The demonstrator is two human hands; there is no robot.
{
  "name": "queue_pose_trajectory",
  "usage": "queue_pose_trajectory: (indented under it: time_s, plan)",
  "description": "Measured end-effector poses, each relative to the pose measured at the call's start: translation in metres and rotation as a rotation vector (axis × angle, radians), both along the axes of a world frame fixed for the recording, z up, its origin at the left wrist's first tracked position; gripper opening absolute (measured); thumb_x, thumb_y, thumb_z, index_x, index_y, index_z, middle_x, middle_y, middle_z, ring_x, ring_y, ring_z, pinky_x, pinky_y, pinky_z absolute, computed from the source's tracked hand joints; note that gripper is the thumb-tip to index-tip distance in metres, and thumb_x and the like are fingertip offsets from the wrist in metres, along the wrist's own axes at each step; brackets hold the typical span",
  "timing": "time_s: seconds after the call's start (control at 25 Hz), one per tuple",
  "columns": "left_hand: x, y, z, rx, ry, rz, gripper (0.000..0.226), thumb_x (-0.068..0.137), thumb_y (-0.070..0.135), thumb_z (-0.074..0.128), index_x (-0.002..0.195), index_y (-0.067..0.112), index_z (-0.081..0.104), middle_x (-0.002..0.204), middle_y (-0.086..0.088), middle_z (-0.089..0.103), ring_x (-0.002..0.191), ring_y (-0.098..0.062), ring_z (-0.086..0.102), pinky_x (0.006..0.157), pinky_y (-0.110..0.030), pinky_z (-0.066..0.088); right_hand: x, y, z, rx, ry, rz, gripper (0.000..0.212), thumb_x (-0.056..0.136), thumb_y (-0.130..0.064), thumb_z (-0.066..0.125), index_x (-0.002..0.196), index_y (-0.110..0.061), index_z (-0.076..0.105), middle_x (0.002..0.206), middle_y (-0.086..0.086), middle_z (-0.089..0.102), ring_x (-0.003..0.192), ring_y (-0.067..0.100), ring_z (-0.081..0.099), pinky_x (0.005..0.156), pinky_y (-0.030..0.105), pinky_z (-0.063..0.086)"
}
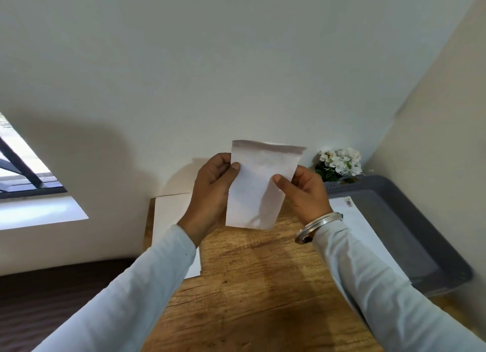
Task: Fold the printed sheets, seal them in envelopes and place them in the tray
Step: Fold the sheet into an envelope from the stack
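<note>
Above the far middle of a wooden table (249,286), a person in pale long sleeves holds a white envelope (259,188) upright, clear of the tabletop. Its open end points up, with a darker strip running along the top edge. The left hand (213,188) pinches the envelope's left side, thumb on the near face, fingers curled behind. The right hand (305,191) pinches the right side the same way; a metal bangle (318,227) sits on that wrist. A stack of white sheets (171,212) lies at the table's left edge. More white paper (352,215) lies towards the right edge, just beside a grey tray (399,220). White flowers (340,161) stand at the far right corner.
</note>
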State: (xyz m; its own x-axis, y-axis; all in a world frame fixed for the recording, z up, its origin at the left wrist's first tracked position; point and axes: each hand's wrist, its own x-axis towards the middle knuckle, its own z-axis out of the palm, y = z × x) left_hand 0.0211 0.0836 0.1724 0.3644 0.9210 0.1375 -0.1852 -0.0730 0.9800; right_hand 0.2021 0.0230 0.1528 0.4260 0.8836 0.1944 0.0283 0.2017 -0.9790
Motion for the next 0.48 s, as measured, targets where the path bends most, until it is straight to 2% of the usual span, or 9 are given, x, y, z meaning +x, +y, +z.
queue_pose_trajectory:
  time_s: [0.12, 0.2, 0.32, 0.48]
  plan:
    - [-0.007, -0.007, -0.021, -0.03, 0.064, -0.028, 0.023, 0.103, 0.015, 0.052, 0.123, 0.022, 0.063, 0.113, -0.001, 0.071, 0.106, -0.019, 0.066, 0.081, -0.028, 0.056, 0.001, -0.01, -0.014, -0.016, -0.029, 0.008, 0.023, 0.088, 0.007, 0.065, 0.109, -0.002, 0.067, 0.099, 0.009, 0.073, 0.09, 0.015, 0.069, 0.077, 0.025, 0.056]
    - [-0.01, -0.012, -0.036, -0.067, 0.116, -0.074, 0.029, 0.103, 0.016, 0.052, 0.127, 0.03, 0.061, 0.118, 0.002, 0.07, 0.113, -0.016, 0.063, 0.089, -0.028, 0.055, 0.0, -0.012, -0.023, -0.045, -0.049, -0.013, 0.023, 0.087, 0.009, 0.065, 0.104, -0.005, 0.067, 0.094, 0.003, 0.073, 0.086, 0.01, 0.067, 0.076, 0.023, 0.054]
    - [-0.007, -0.015, -0.046, -0.025, 0.222, -0.094, 0.027, 0.105, 0.022, 0.048, 0.124, 0.03, 0.065, 0.119, 0.009, 0.07, 0.116, -0.012, 0.062, 0.104, -0.042, 0.05, -0.005, -0.011, -0.028, -0.087, -0.039, -0.05, 0.024, 0.088, 0.007, 0.065, 0.093, -0.017, 0.069, 0.086, -0.006, 0.074, 0.083, 0.008, 0.068, 0.076, 0.027, 0.053]
    - [-0.004, -0.01, -0.038, 0.015, 0.235, -0.071, 0.025, 0.106, 0.033, 0.047, 0.12, 0.028, 0.067, 0.116, 0.006, 0.071, 0.111, -0.019, 0.065, 0.099, -0.053, 0.051, -0.007, -0.007, -0.02, -0.063, -0.014, -0.068, 0.021, 0.088, 0.003, 0.066, 0.092, -0.017, 0.069, 0.086, -0.003, 0.074, 0.083, 0.013, 0.069, 0.074, 0.029, 0.055]
